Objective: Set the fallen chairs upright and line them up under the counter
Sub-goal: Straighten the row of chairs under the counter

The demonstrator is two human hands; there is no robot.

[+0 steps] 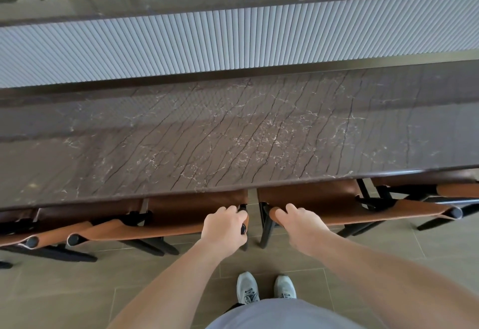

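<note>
Several chairs with tan leather seats and black frames stand upright, their fronts tucked under the dark brown marble counter [233, 134]. My left hand [224, 227] grips the right end of the backrest of the middle-left chair [181, 212]. My right hand [300, 225] grips the left end of the backrest of the middle-right chair [337, 204]. A narrow gap of floor separates these two chairs. Another chair [39, 235] stands at the far left and one more [445, 188] at the far right, both partly under the counter.
Behind the counter rises a ribbed grey panel [233, 41] with a higher ledge above it. The floor [77, 290] is beige tile. My two feet in grey sneakers [264, 288] stand just behind the gap between the chairs.
</note>
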